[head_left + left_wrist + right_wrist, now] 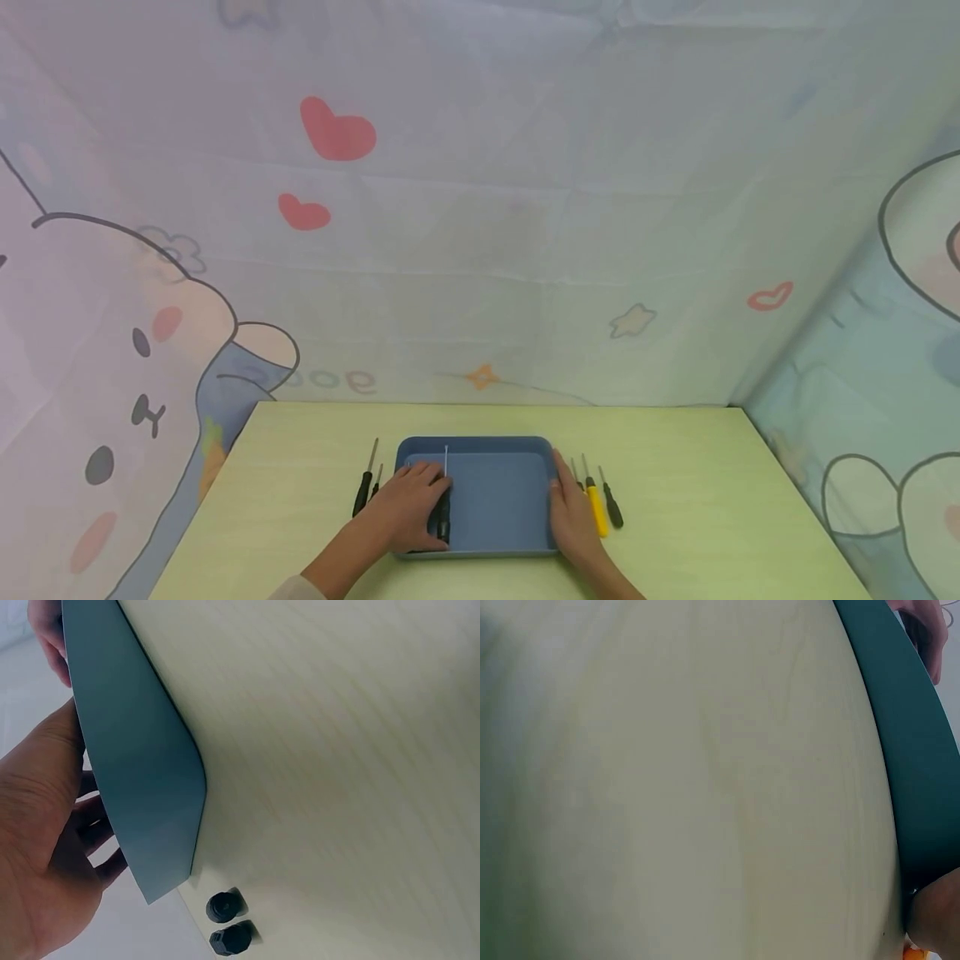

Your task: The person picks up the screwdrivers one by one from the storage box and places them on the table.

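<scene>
A blue-grey tray (502,500) lies on the table. My left hand (412,508) reaches into its left side, with fingers and thumb bent about a black-handled screwdriver (444,517) whose shaft points to the back wall. Another thin shaft shows beside the fingers; its handle is hidden. In the left wrist view, the tray wall (135,750) hides the left fingertips. My right hand (576,517) grips the tray's right wall, thumb on the inner side and fingers outside. Only a small part of that hand (937,915) shows in the right wrist view.
Two black-handled screwdrivers (362,492) lie left of the tray. On its right lie a yellow-handled screwdriver (597,510), a black-handled screwdriver (613,508) and another partly hidden by the right hand. A printed cloth (480,250) hangs behind the pale table (697,500).
</scene>
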{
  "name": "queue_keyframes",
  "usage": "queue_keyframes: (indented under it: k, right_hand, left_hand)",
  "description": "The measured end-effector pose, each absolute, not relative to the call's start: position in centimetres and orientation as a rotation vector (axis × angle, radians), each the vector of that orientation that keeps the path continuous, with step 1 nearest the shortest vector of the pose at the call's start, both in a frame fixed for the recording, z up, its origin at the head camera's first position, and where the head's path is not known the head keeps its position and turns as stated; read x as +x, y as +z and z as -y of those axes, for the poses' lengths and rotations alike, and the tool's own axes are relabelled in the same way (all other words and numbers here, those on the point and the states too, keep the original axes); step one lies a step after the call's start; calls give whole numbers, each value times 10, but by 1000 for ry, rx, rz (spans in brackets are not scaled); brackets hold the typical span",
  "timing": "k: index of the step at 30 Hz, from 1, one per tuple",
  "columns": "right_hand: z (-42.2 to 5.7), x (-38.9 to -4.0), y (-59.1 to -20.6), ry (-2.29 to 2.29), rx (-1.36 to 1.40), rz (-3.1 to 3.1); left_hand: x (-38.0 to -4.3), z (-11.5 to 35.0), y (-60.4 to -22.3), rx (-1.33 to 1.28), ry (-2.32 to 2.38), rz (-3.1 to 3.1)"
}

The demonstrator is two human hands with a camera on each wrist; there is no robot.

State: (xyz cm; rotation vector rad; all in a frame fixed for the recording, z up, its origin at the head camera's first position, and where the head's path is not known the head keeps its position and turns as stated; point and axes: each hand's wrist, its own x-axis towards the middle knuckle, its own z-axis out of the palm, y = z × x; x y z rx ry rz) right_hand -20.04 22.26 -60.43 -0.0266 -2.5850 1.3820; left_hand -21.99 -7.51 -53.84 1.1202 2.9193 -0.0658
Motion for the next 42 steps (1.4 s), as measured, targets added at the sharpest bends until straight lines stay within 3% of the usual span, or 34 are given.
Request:
queue_keyframes:
  k: [42]
  right_hand:
    - [-224, -202, -605, 1422, -21, 2583]
  left_hand:
    - [-228, 96, -509, 1113, 264, -2947]
